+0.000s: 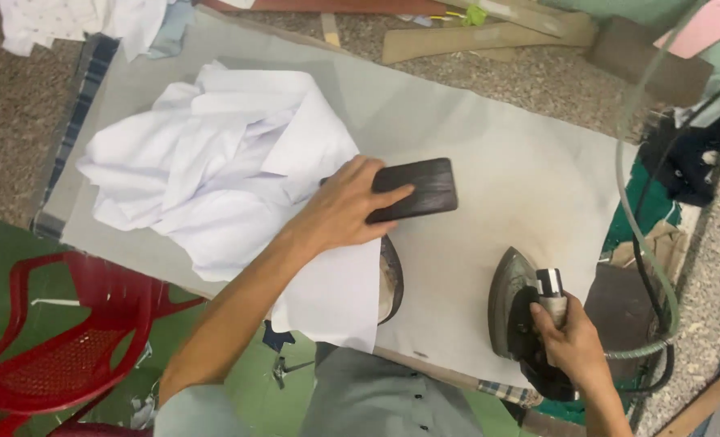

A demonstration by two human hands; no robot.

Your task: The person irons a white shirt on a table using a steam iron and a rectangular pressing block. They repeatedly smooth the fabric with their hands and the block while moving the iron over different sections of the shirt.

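My left hand (345, 209) rests on a dark rectangular block (423, 189) lying on the ironing table, fingers laid over its near-left part. A white shirt (222, 174) lies crumpled on the left of the table, one part hanging over the near edge under my forearm. My right hand (569, 336) grips the black handle of a clothes iron (515, 301), which stands tilted on its side near the table's front right edge.
The table is covered with a grey-white cloth (489, 146). A red plastic chair (60, 340) stands at lower left. A hose and black cable (643, 243) run along the right side. Wooden boards (489, 36) and dark clothes (692, 162) lie beyond.
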